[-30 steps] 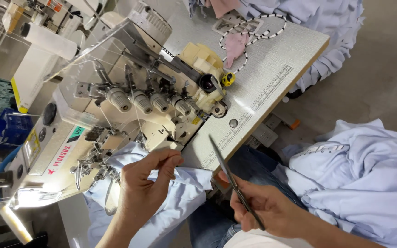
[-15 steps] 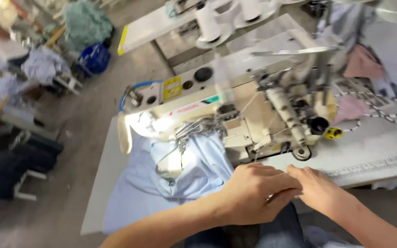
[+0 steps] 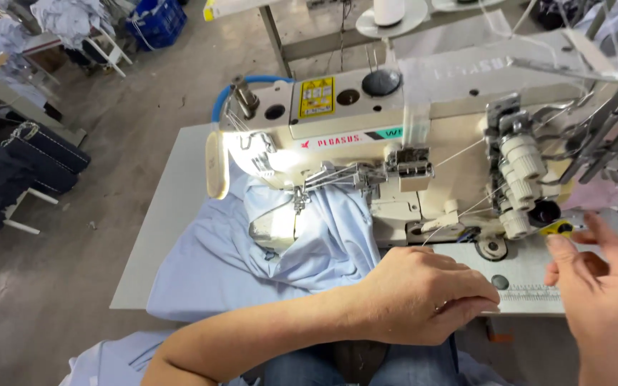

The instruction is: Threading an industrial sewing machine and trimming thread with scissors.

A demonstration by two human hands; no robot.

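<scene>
While the left hand (image 3: 423, 293) rests loosely curled, gripping nothing, just right of the pale blue fabric (image 3: 280, 250) under the needle, keep the open-fingered, empty right hand (image 3: 602, 286) clear of threads.

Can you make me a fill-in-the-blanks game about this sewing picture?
1. The cloth under the sewing machine is light ____.
2. The left hand rests on the edge of the ____, its fingers curled.
3. The right hand is lifted near a small ____ knob on the machine.
4. A blue ____ sits on the floor far behind.

Missing words: blue; table; yellow; crate
</scene>
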